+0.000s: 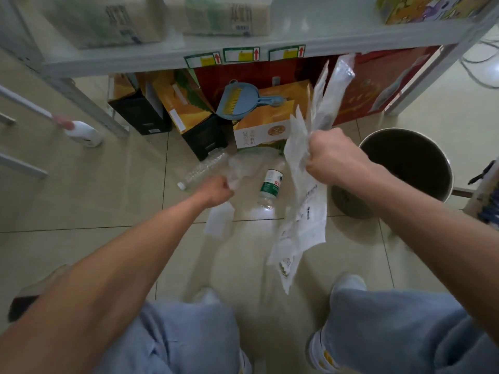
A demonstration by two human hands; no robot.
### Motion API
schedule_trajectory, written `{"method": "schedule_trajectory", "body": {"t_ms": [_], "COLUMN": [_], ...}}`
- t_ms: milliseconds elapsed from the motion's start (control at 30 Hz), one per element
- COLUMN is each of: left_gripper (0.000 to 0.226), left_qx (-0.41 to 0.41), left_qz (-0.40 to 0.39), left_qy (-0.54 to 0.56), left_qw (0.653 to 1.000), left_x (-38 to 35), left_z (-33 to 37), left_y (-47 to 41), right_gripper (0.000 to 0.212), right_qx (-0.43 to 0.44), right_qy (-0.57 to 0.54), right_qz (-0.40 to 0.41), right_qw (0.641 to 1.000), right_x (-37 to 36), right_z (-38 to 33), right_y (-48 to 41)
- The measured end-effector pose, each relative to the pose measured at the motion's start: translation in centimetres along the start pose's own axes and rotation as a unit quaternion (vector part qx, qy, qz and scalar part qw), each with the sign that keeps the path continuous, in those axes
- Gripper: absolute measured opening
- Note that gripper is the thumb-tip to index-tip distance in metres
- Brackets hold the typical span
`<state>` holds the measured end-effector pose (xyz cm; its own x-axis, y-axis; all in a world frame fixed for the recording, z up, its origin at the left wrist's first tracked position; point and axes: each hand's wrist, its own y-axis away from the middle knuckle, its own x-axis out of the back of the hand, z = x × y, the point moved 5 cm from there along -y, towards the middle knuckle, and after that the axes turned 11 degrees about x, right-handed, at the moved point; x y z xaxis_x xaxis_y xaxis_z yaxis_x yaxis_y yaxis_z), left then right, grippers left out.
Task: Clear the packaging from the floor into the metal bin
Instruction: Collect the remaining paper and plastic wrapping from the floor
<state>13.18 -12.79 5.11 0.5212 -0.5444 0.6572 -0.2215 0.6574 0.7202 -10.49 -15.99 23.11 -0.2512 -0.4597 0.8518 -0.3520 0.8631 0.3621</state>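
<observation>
Right hand (334, 155): fisted tight around a sheaf of white printed packaging sheets (302, 209) and clear plastic sleeves (334, 85), gripping at mid-length so both ends are trailing free, one up toward the shelf, one down toward the knees. Holding it raised and just beside the metal bin (405, 147), probably bunching everything into one fistful to save separate trips.

Left hand (216, 191): closing low over the floor, fingers pinched together on a crumpled clear plastic wrap (243, 164), apparently gathering it up; exactly how much film is in the grip, hard to tell, the plastic being blurred and see-through.

Lying around that hand on the tiled floor (81, 201): an empty clear bottle (204, 167) on its side just to the left, a green-labelled bottle (270, 187) on its side between the two hands, and a small white slip of paper (219, 221) flat below the left wrist. All waiting to be collected, so the clearing is looking only partly done.

Bin standing upright and open to the right, dark inside, contents not readable.

Further out: orange and black cartons (186, 109) leaning under a metal shelf (189, 54), a blue dustpan with brush (240, 102) resting on top of them, a white spray bottle (81, 132) off to the left.
</observation>
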Motion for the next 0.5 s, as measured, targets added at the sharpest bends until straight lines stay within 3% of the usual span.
{"method": "schedule_trajectory", "body": {"t_ms": [100, 433, 500], "left_gripper": [0.036, 0.087, 0.087], "left_qx": [0.100, 0.232, 0.277], "left_qz": [-0.054, 0.023, 0.050], "left_qy": [-0.096, 0.044, 0.064], "left_qw": [0.989, 0.971, 0.958], "left_x": [-3.6, -14.2, -15.2], "left_z": [-5.8, -11.1, -11.7], "left_y": [-3.8, -11.0, -11.7], "right_gripper": [0.019, 0.005, 0.016], "right_qx": [0.003, -0.053, -0.061], "right_qy": [0.037, 0.122, 0.130], "right_qz": [-0.023, -0.090, -0.094], "right_qw": [0.999, 0.987, 0.985], "right_x": [-0.6, -2.8, -3.0], "right_z": [0.3, 2.4, 3.0], "right_y": [0.2, -1.0, -1.1]}}
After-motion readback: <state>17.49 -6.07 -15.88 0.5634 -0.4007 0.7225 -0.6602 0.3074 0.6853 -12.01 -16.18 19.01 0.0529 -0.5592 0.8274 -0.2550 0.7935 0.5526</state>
